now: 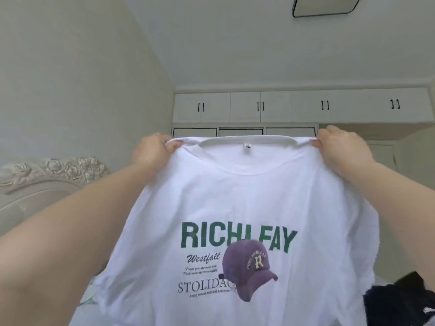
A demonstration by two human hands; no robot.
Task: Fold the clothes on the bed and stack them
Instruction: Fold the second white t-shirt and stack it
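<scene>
Head view, looking forward and slightly up across a bedroom: a white T-shirt is held up in the air in front of the camera, spread wide and hanging straight down, its lower hem cut off by the bottom of the picture. The left hand pinches the shirt at the left shoulder seam, fingers curled over the top edge with the fingertips pressed on the cloth just beside the collar. The right hand pinches the right shoulder seam in the same manner, its fingers curled round the edge. Both forearms reach up from the lower corners of the picture. The collar is stretched flat between the two hands, with a small tag hanging inside it. The printed front faces the camera: large green letters, smaller dark lines of text below, and a purple cap printed over the right part of the lettering.

Behind the shirt at the left, a carved headboard with rose ornaments stands against the wall. At the lower right corner a dark navy garment lies in a heap, partly hidden by the shirt's side. A small patch of patterned bedding shows at the shirt's lower left edge. White cupboards with dark handles run along the far wall under the ceiling, and a ceiling lamp with a dark rim sits at the top.
</scene>
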